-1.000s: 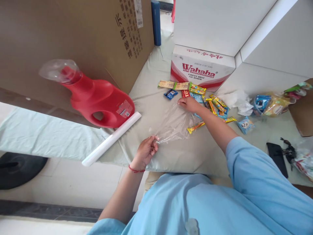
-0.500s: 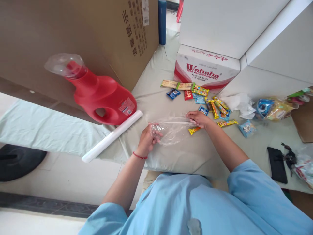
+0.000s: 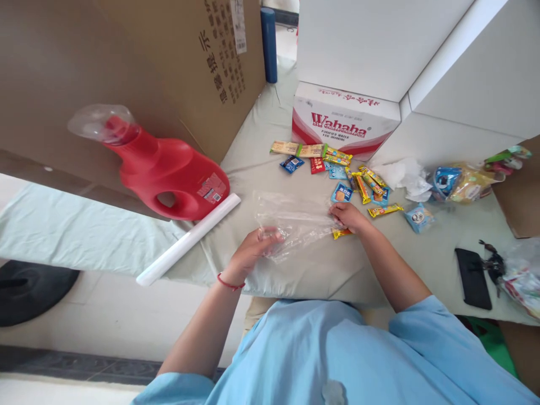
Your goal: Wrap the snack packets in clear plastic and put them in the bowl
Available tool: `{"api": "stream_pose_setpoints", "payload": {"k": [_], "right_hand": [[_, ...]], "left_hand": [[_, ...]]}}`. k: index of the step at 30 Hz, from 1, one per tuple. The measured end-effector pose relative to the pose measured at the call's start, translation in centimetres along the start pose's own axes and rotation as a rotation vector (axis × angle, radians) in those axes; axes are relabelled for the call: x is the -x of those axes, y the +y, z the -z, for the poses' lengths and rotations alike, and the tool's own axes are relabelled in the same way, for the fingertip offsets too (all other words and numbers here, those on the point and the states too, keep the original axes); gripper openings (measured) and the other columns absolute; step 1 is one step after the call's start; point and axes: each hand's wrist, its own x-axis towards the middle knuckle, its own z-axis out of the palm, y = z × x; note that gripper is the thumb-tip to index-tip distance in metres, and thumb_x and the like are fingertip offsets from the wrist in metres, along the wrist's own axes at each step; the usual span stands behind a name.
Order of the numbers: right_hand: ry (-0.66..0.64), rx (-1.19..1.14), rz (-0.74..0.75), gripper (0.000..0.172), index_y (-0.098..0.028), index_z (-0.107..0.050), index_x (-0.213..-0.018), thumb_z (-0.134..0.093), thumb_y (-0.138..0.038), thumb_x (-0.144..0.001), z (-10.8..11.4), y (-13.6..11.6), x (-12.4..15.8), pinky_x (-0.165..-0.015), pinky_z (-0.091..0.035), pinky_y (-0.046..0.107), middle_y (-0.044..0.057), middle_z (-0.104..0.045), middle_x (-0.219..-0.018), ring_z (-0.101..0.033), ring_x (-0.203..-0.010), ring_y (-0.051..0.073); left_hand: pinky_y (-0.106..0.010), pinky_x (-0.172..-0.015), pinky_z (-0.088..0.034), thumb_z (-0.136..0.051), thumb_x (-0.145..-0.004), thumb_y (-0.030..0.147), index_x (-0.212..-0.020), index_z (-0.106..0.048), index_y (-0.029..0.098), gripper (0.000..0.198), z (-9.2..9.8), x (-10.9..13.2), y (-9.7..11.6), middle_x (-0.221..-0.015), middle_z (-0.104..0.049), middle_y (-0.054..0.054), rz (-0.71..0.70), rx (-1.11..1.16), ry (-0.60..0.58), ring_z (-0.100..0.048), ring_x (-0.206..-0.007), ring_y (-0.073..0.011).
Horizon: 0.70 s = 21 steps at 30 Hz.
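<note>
A clear plastic bag (image 3: 301, 225) is spread between my two hands above the cloth-covered table. My right hand (image 3: 348, 216) pinches the bag's right end. At the bag's lower left side, my left hand (image 3: 257, 244), with a red cord at the wrist, has its thumb and fingers close together on the film. The film blurs the left fingertips. The bag's upper left edge stands loose, away from that hand. Just under my right hand lies a yellow-wrapped snack (image 3: 341, 233), partly covered. A blue snack packet (image 3: 341, 193) is just above the same hand.
A white roll (image 3: 189, 239) lies left, beside a red jug (image 3: 169, 174) and a large carton (image 3: 169, 67). Several wrapped snacks (image 3: 312, 151) lie before the Wahaha box (image 3: 341, 124). A black phone (image 3: 472, 278) and keys (image 3: 493, 264) are at right.
My left hand has moved slightly left and down, its fingers now straighter. The bag has spread wider, with its upper left edge loose. The camera view has shifted a little.
</note>
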Motion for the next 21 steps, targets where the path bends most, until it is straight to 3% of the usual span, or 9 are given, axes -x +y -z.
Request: {"api": "stream_pose_setpoints", "payload": {"k": [2,4,8,11,14,16,19,21], "right_hand": [[-0.054,0.017,-0.037,0.013,-0.02,-0.059,-0.077,-0.059,-0.025,-0.089,1.0,0.4,0.8,-0.036,-0.018,0.021,-0.007,-0.046,-0.049,-0.032,-0.036,0.008],[-0.087,0.056,-0.061,0.013,-0.019,-0.06,-0.078,-0.058,-0.025,-0.09,1.9,0.7,1.4,-0.035,-0.019,0.021,-0.006,-0.049,-0.05,-0.034,-0.036,0.009],[0.047,0.124,-0.012,0.013,-0.021,-0.057,-0.084,-0.053,-0.026,-0.095,2.3,1.4,1.1,-0.037,-0.026,0.02,-0.006,-0.051,-0.054,-0.039,-0.038,0.009],[0.141,0.146,0.041,0.012,-0.022,-0.055,-0.086,-0.054,-0.027,-0.097,1.7,1.8,0.4,-0.039,-0.03,0.019,-0.006,-0.052,-0.055,-0.044,-0.04,0.009],[0.156,0.091,0.082,0.016,-0.022,-0.056,-0.091,-0.054,-0.035,-0.1,0.8,1.6,0.2,-0.042,-0.036,0.02,-0.003,-0.059,-0.061,-0.051,-0.044,0.011],[0.115,-0.021,0.081,0.021,-0.023,-0.056,-0.101,-0.053,-0.044,-0.102,0.5,1.3,0.4,-0.048,-0.045,0.022,0.0,-0.066,-0.07,-0.061,-0.052,0.014],[-0.001,-0.176,0.084,0.04,-0.023,-0.053,-0.126,-0.058,-0.053,-0.1,0.5,1.0,1.0,-0.064,-0.056,0.027,0.006,-0.075,-0.088,-0.073,-0.073,0.018],[-0.095,-0.244,0.137,0.066,-0.025,-0.044,-0.144,-0.074,-0.049,-0.09,0.7,1.2,1.5,-0.076,-0.059,0.03,0.007,-0.077,-0.099,-0.075,-0.088,0.02]], "left_hand": [[-0.024,-0.049,-0.028,-0.083,-0.066,0.061,-0.082,-0.068,0.017,0.049,0.1,-0.1,-0.4,-0.065,-0.071,-0.003,0.008,-0.08,-0.045,-0.043,-0.047,-0.0095],[-0.025,-0.048,-0.025,-0.075,-0.071,0.065,-0.077,-0.066,0.018,0.048,0.1,-0.3,-0.8,-0.05,-0.059,0.002,0.034,-0.104,-0.038,-0.04,-0.045,-0.0107],[-0.026,-0.051,-0.028,-0.062,-0.078,0.071,-0.076,-0.065,0.019,0.052,0.2,-0.6,-1.5,-0.04,-0.045,0.006,0.043,-0.223,0.005,-0.037,-0.044,-0.0116],[-0.027,-0.053,-0.033,-0.062,-0.078,0.065,-0.075,-0.061,0.02,0.044,0.9,-0.4,-2.3,-0.043,-0.047,0.005,0.059,-0.326,0.109,-0.042,-0.046,-0.0134],[-0.031,-0.058,-0.043,-0.064,-0.078,0.056,-0.093,-0.063,0.02,0.039,2.0,0.4,-2.9,-0.061,-0.06,0.002,0.043,-0.454,0.302,-0.055,-0.056,-0.0186],[-0.038,-0.071,-0.051,-0.065,-0.081,0.05,-0.109,-0.064,0.017,0.044,2.3,1.6,-2.5,-0.085,-0.069,-0.007,-0.096,-0.635,0.523,-0.065,-0.074,-0.0245],[-0.049,-0.097,-0.05,-0.061,-0.09,0.04,-0.122,-0.065,0.014,0.041,1.5,3.6,-0.8,-0.115,-0.067,-0.018,-0.51,-0.919,0.837,-0.065,-0.108,-0.0325],[-0.05,-0.106,-0.045,-0.056,-0.097,0.033,-0.118,-0.069,0.016,0.03,0.2,4.1,0.5,-0.115,-0.07,-0.017,-0.781,-1.062,0.779,-0.063,-0.118,-0.0324]]}}
